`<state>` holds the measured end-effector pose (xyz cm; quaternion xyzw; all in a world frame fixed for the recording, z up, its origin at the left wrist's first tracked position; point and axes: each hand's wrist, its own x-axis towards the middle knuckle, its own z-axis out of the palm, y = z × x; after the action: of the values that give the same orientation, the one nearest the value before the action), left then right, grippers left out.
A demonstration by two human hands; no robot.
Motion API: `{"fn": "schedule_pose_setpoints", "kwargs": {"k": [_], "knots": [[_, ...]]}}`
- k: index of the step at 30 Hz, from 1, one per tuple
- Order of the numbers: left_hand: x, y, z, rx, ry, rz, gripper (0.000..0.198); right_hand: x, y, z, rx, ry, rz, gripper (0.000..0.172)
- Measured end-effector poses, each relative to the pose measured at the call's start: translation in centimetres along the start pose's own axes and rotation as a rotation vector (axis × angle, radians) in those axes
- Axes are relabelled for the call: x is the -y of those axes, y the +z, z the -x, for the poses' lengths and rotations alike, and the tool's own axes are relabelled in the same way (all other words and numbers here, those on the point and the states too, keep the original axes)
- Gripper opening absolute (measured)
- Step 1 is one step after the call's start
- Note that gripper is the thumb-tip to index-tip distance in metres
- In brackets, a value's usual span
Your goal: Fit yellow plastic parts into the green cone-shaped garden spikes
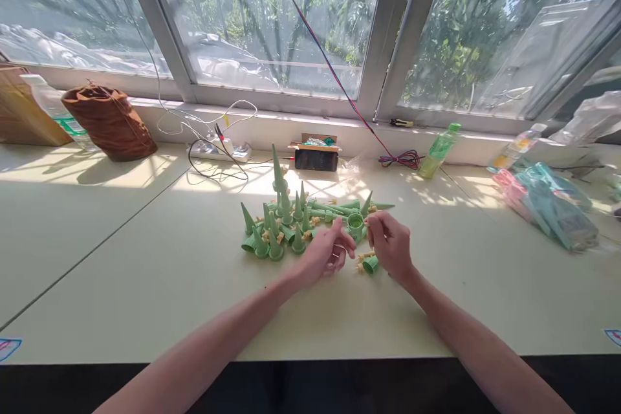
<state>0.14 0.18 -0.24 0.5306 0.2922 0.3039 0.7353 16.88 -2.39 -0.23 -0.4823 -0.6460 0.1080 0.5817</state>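
A pile of pale green plastic pieces lies before me, with several upright cones (pixel 275 247) at its left and long tubes among them. Small yellowish pieces (pixel 280 237) are scattered through it. At the pile's right side a hollow green cup (pixel 356 222) shows its round mouth. My left hand (pixel 330 249) is beside it on the left, fingers apart, holding nothing I can see. Right of the cup, my right hand (pixel 391 244) is closed in a pinch; what its fingertips hold is too small to make out. Below, between the hands, lies another green cup (pixel 370 264) beside yellowish pieces.
Behind the pile a black phone (pixel 316 159) leans on a small box. A power strip (pixel 220 150) with cables and a brown bag (pixel 110 119) are at the left. Toward the right stand a green bottle (pixel 439 151) and plastic bags (pixel 553 200). Windows line the back.
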Motion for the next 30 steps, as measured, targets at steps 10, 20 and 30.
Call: {"fn": "schedule_pose_setpoints", "kwargs": {"k": [10, 20, 30], "knots": [[0.16, -0.07, -0.11, 0.107, -0.047, 0.167, 0.061, 0.01, 0.04, -0.06, 0.119, -0.051, 0.001, 0.024], [0.29, -0.09, 0.01, 0.068, 0.044, 0.052, 0.05, 0.17, 0.04, -0.16, 0.15, 0.0, -0.014, 0.028], [-0.26, 0.76, 0.68, -0.121, 0.271, -0.207, 0.036, 0.0, 0.09, -0.22, 0.133, -0.029, 0.052, 0.03]]}}
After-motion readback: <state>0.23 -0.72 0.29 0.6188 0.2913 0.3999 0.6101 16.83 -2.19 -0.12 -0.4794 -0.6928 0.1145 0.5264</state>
